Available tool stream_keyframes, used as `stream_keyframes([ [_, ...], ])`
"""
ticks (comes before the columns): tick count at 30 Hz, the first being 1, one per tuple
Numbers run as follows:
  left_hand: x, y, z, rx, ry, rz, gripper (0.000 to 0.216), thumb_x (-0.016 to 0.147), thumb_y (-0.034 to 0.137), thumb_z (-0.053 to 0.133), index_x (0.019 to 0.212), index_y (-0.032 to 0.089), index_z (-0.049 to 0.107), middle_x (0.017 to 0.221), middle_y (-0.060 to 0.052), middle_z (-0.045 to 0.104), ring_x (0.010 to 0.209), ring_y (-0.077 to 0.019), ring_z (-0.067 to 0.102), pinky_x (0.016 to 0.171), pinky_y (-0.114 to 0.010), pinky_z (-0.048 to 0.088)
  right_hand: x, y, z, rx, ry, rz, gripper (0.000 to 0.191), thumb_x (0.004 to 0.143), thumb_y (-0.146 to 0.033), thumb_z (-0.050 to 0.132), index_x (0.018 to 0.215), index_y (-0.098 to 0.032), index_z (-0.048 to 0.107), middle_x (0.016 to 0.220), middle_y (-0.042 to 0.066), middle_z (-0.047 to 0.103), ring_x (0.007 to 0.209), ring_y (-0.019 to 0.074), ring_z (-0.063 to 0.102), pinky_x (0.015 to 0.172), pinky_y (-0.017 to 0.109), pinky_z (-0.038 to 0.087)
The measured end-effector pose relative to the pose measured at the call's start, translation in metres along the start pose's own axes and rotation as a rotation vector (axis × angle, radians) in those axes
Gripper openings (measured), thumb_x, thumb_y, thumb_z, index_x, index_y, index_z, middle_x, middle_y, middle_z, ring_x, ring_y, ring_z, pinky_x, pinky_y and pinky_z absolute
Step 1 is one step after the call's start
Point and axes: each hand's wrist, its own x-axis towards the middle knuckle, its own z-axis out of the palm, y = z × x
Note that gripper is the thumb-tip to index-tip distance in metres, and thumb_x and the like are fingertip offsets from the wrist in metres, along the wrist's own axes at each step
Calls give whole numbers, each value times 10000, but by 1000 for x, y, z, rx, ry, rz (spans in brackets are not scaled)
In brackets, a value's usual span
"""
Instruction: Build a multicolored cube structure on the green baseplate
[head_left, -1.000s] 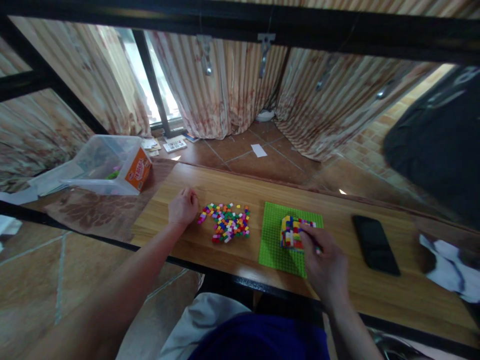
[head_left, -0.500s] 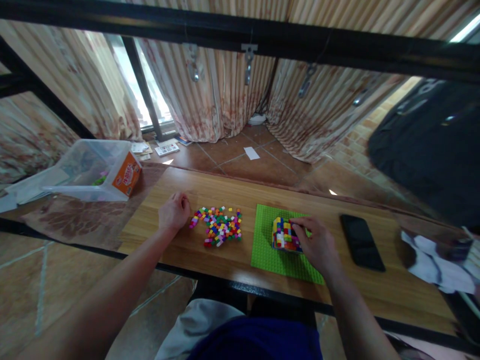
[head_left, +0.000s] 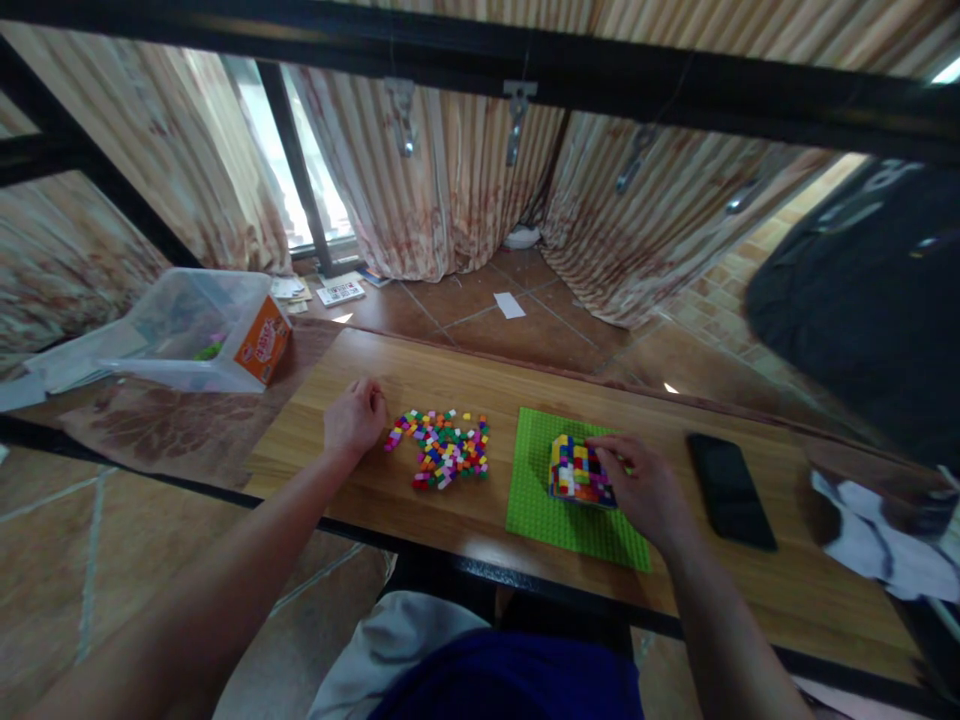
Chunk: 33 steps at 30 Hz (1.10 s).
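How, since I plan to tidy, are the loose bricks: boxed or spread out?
Spread out: the loose bricks lie scattered on the wooden table, between the left hand and the green baseplate.

Your right hand (head_left: 646,488) met the brick model (head_left: 576,474) at its two o'clock corner, over the green baseplate (head_left: 529,505); whether it pinched anything was hard to make out. Your curled left hand (head_left: 355,418) rested at nine o'clock from the loose bricks (head_left: 450,455).
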Motion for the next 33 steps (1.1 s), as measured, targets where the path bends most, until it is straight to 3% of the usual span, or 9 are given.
stream_keyframes([
  [7, 0, 1, 0, 16, 3, -2, 210, 917, 251, 439, 972, 198, 635, 1023, -75, 694, 887, -226, 653, 658, -308, 425, 2, -4, -3, -3, 11, 54, 334, 854, -397, 477, 907, -201, 742, 961, 88, 716, 880, 225, 641, 803, 384, 496],
  [14, -1, 2, -2, 4, 9, -5, 213, 912, 242, 442, 978, 189, 637, 1035, -80, 697, 899, -223, 652, 674, -302, 431, 6, -4, 1, -31, 29, 37, 334, 832, -413, 484, 795, -183, 723, 956, 109, 716, 887, 233, 641, 831, 393, 494],
  [33, -2, 3, -2, 3, -7, -5, 216, 927, 238, 423, 975, 198, 630, 1027, -80, 691, 920, -229, 648, 689, -311, 432, 9, -9, 1, -90, 31, 46, 294, 801, -379, 501, 743, -200, 727, 882, 85, 721, 824, 216, 643, 788, 351, 485],
])
